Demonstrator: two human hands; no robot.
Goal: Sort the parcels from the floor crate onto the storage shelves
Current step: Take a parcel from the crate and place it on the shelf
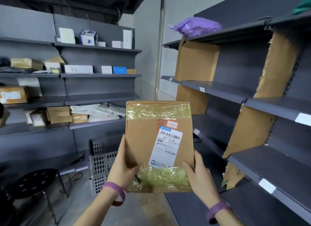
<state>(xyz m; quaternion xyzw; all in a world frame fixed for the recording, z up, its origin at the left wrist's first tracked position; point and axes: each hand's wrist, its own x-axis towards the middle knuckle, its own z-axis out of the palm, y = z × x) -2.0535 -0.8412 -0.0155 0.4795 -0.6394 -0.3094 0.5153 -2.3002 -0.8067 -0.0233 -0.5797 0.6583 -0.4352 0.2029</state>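
I hold a flat brown cardboard parcel upright in front of me, with yellowish tape across its top and bottom and a white shipping label on its face. My left hand grips its lower left edge. My right hand grips its lower right edge. Behind the parcel, on the floor, stands the grey perforated crate, partly hidden by the parcel and my left arm. Dark grey storage shelves with several boxes line the left wall. More shelves run along the right.
Cardboard dividers stand on the right shelves, and a purple bag lies on top. A black round stool stands at the lower left. Cables lie on the floor near the crate.
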